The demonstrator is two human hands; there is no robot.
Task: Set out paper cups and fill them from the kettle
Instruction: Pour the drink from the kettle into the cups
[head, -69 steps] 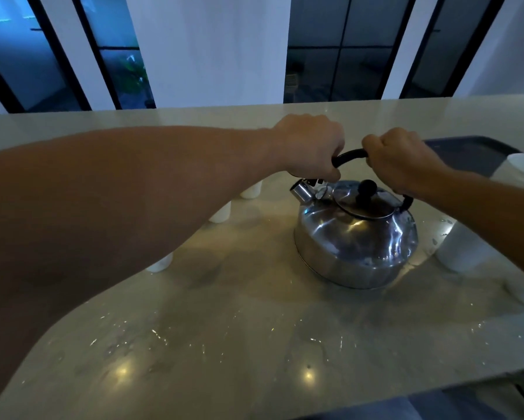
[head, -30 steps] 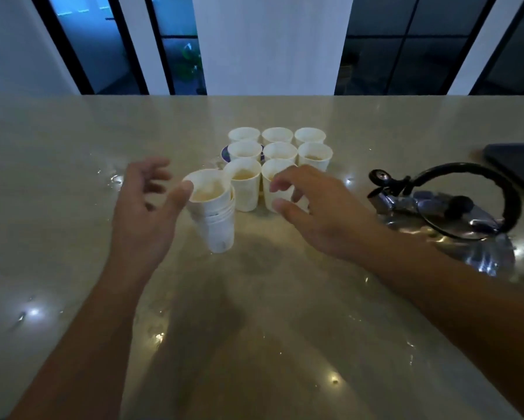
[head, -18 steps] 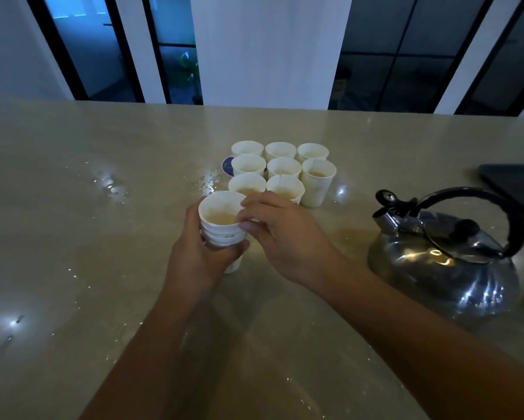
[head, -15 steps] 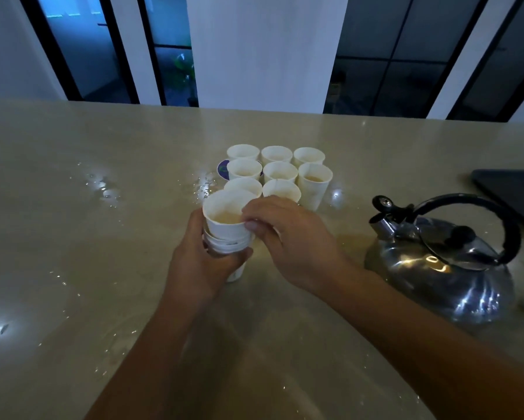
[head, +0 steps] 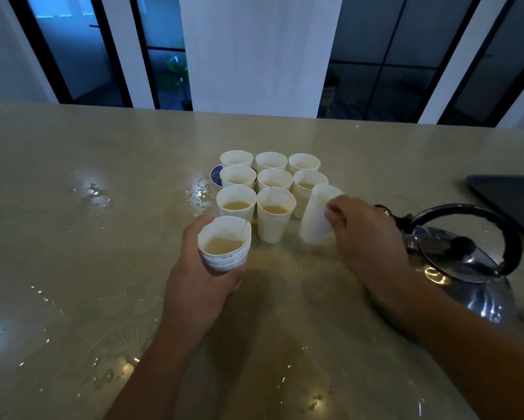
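My left hand (head: 200, 277) grips a stack of white paper cups (head: 224, 247) just above the counter; the top cup's inside looks tan. My right hand (head: 363, 234) holds a single paper cup (head: 316, 215) by its rim, tilted, at the right end of the nearest row. Several white cups (head: 271, 189) stand in rows behind it, and the front ones (head: 274, 215) hold a tan liquid. The steel kettle (head: 466, 268) with a black handle stands on the counter to the right of my right hand.
The beige stone counter (head: 72, 268) is wet with splashes left of the cups. A small round blue lid (head: 215, 175) lies at the left of the cup rows. A dark tray edge (head: 512, 201) shows at the far right.
My right hand pulled one cup off the stack and carried it right to the end of the front row. The left hand still holds the stack. Earlier both hands had let go of the kettle.
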